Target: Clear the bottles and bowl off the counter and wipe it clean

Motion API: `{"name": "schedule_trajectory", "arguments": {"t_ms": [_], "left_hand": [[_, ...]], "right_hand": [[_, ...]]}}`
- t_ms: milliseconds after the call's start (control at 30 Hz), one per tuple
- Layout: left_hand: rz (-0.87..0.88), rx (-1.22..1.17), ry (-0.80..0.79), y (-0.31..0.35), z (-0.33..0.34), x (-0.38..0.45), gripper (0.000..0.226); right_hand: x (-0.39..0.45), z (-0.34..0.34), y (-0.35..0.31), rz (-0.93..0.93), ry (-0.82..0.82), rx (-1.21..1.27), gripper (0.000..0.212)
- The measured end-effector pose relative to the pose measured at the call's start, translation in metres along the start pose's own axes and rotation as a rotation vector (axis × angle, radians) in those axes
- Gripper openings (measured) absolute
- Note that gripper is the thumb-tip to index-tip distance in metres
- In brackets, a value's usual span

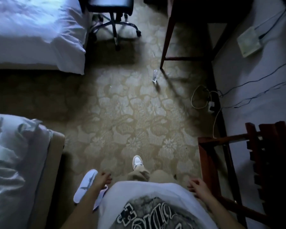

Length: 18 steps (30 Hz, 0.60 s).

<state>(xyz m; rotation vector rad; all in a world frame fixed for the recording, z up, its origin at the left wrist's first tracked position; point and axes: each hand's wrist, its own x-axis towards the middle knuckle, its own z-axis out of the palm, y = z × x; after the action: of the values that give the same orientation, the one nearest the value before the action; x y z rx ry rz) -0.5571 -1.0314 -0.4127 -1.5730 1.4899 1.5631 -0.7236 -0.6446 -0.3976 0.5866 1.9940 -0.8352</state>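
Note:
I look straight down at a patterned carpet in a dim room. A clear bottle (pixel 154 75) stands upright on the carpet beside a wooden table leg, far ahead of me. My left hand (pixel 104 178) hangs at my side near the bottom, fingers loosely curled, holding nothing. My right hand (pixel 197 187) hangs on the other side, fingers apart and empty. No counter top or bowl shows in this view.
Two beds with white sheets (pixel 31 30) (pixel 15 162) line the left. An office chair (pixel 113 15) stands at the top. A wooden table (pixel 188 30) and a slatted wooden rack (pixel 262 154) line the right wall, with cables (pixel 203 98) on the floor. White slippers (pixel 85 185) lie by my left foot.

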Motion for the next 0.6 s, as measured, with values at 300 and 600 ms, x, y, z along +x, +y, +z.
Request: {"name": "schedule_trajectory", "arguments": {"t_ms": [300, 600], "left_hand": [[0.374, 0.085, 0.049, 0.322, -0.03, 0.078, 0.02], [-0.064, -0.165, 0.181, 0.402, -0.068, 0.145, 0.021]], "right_hand": [[0.098, -0.004, -0.229, -0.046, 0.023, 0.03, 0.02], [0.212, -0.001, -0.565, -0.283, -0.176, -0.058, 0.016]]}}
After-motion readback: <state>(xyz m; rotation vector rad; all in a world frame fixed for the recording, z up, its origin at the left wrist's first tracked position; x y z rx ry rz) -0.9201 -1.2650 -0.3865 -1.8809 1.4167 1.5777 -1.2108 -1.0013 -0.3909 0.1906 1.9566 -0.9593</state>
